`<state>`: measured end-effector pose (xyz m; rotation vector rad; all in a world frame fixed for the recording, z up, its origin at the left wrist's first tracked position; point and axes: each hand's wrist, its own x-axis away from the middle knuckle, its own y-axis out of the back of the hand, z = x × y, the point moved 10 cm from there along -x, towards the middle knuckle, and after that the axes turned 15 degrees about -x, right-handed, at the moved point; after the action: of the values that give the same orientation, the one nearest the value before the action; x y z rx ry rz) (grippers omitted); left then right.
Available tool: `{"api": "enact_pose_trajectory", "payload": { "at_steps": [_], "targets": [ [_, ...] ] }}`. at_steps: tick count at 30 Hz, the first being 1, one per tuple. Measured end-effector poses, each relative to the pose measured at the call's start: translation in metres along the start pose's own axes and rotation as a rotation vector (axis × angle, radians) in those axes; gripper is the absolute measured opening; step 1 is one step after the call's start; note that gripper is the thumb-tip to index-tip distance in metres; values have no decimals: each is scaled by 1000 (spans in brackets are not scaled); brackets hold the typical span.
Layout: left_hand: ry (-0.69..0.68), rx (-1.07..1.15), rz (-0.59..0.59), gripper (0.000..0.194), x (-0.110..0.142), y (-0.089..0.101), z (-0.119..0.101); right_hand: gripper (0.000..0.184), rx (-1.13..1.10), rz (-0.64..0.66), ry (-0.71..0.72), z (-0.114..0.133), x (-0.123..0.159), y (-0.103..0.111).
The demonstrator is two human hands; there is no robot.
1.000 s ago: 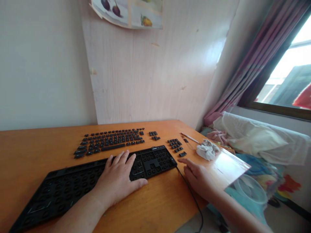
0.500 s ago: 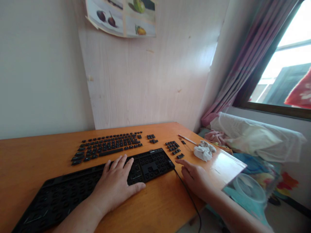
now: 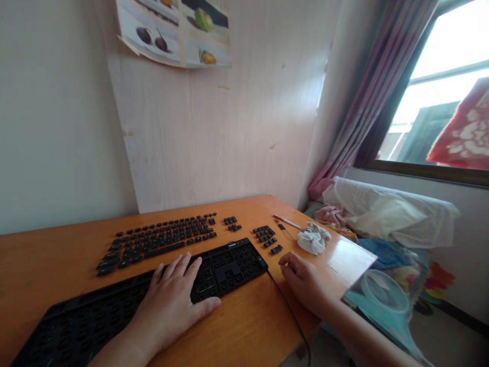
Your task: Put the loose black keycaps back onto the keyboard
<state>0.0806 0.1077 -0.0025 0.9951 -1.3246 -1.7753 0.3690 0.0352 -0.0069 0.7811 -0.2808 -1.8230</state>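
My left hand [image 3: 171, 290] lies spread over the black keyboard base [image 3: 237, 272], fingers apart and resting on its middle. The base slants across the desk, its keycaps removed and bare sockets showing. Beside its right end, my right hand [image 3: 301, 278] rests by the desk edge with its fingers curled in and nothing visible in them. The keyboard cable [image 3: 286, 300] runs down between that hand and the base. Loose black keycaps [image 3: 164, 237] stand in rows behind the base. Number-pad keycaps [image 3: 264, 234] and a dark keycap [image 3: 276, 249] are just beyond my right hand.
A crumpled white cloth [image 3: 313, 238] sits on the orange desk [image 3: 244, 326], near a thin pale stick [image 3: 286, 221] and a small wire tool [image 3: 281, 226]. Past the right edge are a clear plastic tub [image 3: 384, 291] and piled fabric [image 3: 385, 214].
The view has tilted up and turned right. My right index finger, stretched out before, is now curled in. My left hand stays spread on the keyboard base.
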Motion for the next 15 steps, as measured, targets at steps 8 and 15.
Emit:
{"api": "enact_pose_trajectory", "payload": {
  "at_steps": [8,15],
  "targets": [
    [-9,-1,-18,98,1,0,1,19,-63,-70,-27,-28,-26,27],
    [-9,1,-22,96,0,-2,2,30,-27,-63,-90,-60,-48,32]
  ]
}}
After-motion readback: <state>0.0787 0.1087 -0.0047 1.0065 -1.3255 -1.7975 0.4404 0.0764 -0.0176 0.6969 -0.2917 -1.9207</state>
